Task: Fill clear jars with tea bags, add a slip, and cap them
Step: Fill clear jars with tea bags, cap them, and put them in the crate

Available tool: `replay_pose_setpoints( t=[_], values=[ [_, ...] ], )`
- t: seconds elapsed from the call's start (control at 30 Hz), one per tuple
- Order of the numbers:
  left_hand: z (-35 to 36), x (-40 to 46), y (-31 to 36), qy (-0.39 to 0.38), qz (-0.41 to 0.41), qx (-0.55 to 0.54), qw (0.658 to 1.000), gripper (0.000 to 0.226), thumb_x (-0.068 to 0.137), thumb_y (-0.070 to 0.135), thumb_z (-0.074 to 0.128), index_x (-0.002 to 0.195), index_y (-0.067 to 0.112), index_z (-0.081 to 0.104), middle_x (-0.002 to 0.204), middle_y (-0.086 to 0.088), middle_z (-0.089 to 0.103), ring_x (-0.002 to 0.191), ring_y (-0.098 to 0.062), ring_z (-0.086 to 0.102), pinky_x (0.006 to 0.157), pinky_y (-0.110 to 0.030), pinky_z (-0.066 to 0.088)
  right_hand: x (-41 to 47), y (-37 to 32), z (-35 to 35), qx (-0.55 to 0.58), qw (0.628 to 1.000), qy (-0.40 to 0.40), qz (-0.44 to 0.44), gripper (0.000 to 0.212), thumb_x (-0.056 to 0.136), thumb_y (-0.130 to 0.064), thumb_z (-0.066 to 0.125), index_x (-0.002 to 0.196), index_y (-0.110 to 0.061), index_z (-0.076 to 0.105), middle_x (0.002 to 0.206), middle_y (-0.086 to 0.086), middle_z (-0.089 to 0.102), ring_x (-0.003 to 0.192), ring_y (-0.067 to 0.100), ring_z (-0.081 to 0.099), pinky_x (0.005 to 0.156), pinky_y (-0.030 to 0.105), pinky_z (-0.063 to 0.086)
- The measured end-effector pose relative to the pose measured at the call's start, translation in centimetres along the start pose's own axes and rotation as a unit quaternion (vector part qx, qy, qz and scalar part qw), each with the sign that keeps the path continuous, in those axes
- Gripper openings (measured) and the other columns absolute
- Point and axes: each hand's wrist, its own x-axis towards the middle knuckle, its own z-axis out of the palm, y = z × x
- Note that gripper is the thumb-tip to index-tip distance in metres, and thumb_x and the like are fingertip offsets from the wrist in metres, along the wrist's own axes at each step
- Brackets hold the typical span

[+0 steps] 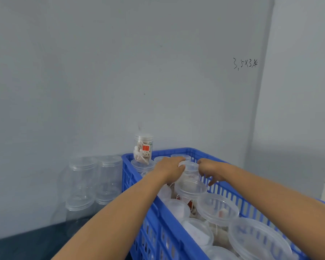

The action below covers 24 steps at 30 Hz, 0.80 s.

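Left hand [170, 168] and right hand [211, 170] are gripping one capped clear plastic jar of tea bags [189, 172] between them, above capped jars filling the blue slotted plastic crate [139, 184].

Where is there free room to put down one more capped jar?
Bare dark surface lies left of the blue plastic crate, in front of the empty clear jars by the wall. The crate's inside is crowded with capped jars.

Capped jars [217, 208] crowding crate [159, 228]
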Motion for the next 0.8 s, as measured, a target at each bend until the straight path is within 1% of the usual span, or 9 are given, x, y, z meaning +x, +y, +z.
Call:
replay_pose_setpoints(
  t=[0.07, 0.13, 0.23, 0.3, 0.47, 0.57, 0.67, 0.73, 0.8],
  values=[
    [-0.5, -1.4, 0.1, 0.018, 0.001, -0.061, 0.998, 0.047, 0.100, 0.021, 0.040, 0.147, 0.025, 0.038, 0.151, 0.000, 0.042, 0.135, -0.021, 0.043, 0.111, -0.037, 0.035, -1.4, -1.4, 0.2, -0.027, 0.998, 0.040, -0.031, 0.048, 0.094, 0.003, 0.036, 0.142, -0.005, 0.035, 0.141, 0.019, 0.041, 0.114, 0.030, 0.045, 0.087, 0.039, 0.044],
    [-1.2, -3.0, 0.1, 0.040, -0.002, -0.098, 0.994, 0.047, 0.097, 0.016, 0.042, 0.143, 0.023, 0.044, 0.146, 0.004, 0.047, 0.126, -0.019, 0.051, 0.104, -0.033, 0.041, -2.9, -2.8, 0.5, -0.035, 0.996, 0.066, -0.052, 0.044, 0.096, 0.001, 0.035, 0.140, -0.002, 0.039, 0.139, 0.019, 0.045, 0.115, 0.029, 0.048, 0.081, 0.035, 0.041],
    [-3.0, -5.6, -0.2, 0.080, -0.011, -0.134, 0.988, 0.042, 0.094, 0.013, 0.044, 0.134, 0.023, 0.054, 0.139, 0.007, 0.053, 0.113, -0.015, 0.056, 0.094, -0.028, 0.045, -5.1, -5.2, 1.2, 0.037, 0.994, 0.081, -0.060, 0.039, 0.095, -0.001, 0.037, 0.132, -0.002, 0.049, 0.126, 0.017, 0.054, 0.099, 0.026, 0.051, 0.075, 0.036, 0.043],
    [-4.5, -7.5, -0.7, 0.101, -0.026, -0.152, 0.983, 0.040, 0.092, 0.011, 0.045, 0.127, 0.023, 0.059, 0.134, 0.007, 0.057, 0.106, -0.013, 0.057, 0.091, -0.029, 0.047, -7.0, -6.9, 1.9, 0.109, 0.990, 0.066, -0.067, 0.035, 0.095, -0.003, 0.039, 0.127, -0.004, 0.054, 0.122, 0.015, 0.056, 0.097, 0.024, 0.053, 0.077, 0.037, 0.045],
    [-7.4, -13.8, -2.8, 0.128, -0.052, -0.171, 0.975, 0.036, 0.091, 0.006, 0.048, 0.121, 0.016, 0.065, 0.126, -0.002, 0.064, 0.108, -0.020, 0.061, 0.090, -0.028, 0.046, -11.8, -10.2, 5.1, 0.237, 0.964, 0.013, -0.117, 0.028, 0.093, 0.000, 0.044, 0.117, -0.003, 0.060, 0.117, 0.017, 0.059, 0.098, 0.026, 0.057, 0.086, 0.042, 0.051],
    [-8.2, -18.0, -5.5, 0.140, -0.081, -0.172, 0.972, 0.032, 0.092, 0.004, 0.049, 0.117, 0.011, 0.066, 0.120, -0.005, 0.067, 0.111, -0.020, 0.060, 0.089, -0.021, 0.042, -14.0, -12.0, 8.1, 0.283, 0.949, -0.024, -0.136, 0.031, 0.096, -0.004, 0.043, 0.124, 0.000, 0.056, 0.103, 0.015, 0.059, 0.090, 0.025, 0.059, 0.070, 0.035, 0.053],
    [-8.6, -22.0, -9.2, 0.134, -0.129, -0.179, 0.966, 0.030, 0.093, 0.002, 0.048, 0.117, 0.008, 0.065, 0.121, -0.009, 0.065, 0.114, -0.022, 0.058, 0.098, -0.027, 0.042, -15.4, -13.6, 11.4, 0.302, 0.940, -0.088, -0.135, 0.033, 0.095, 0.003, 0.037, 0.123, -0.001, 0.053, 0.090, 0.010, 0.057, 0.079, 0.023, 0.060, 0.062, 0.031, 0.054],
    [-8.9, -24.2, -12.0, 0.142, -0.168, -0.184, 0.958, 0.029, 0.093, 0.002, 0.049, 0.116, 0.008, 0.065, 0.120, -0.011, 0.065, 0.115, -0.025, 0.058, 0.101, -0.032, 0.043, -15.6, -14.4, 13.7, 0.310, 0.934, -0.114, -0.134, 0.032, 0.094, 0.005, 0.038, 0.121, -0.002, 0.054, 0.095, 0.014, 0.057, 0.081, 0.025, 0.060, 0.065, 0.034, 0.054],
    [-9.3, -25.7, -14.7, 0.156, -0.207, -0.198, 0.945, 0.027, 0.093, 0.002, 0.049, 0.114, 0.008, 0.065, 0.119, -0.012, 0.065, 0.114, -0.026, 0.058, 0.099, -0.032, 0.043, -15.3, -15.0, 15.7, 0.314, 0.931, -0.131, -0.131, 0.031, 0.094, 0.005, 0.039, 0.120, -0.001, 0.054, 0.107, 0.017, 0.057, 0.089, 0.027, 0.061, 0.069, 0.036, 0.054]
  ],
)
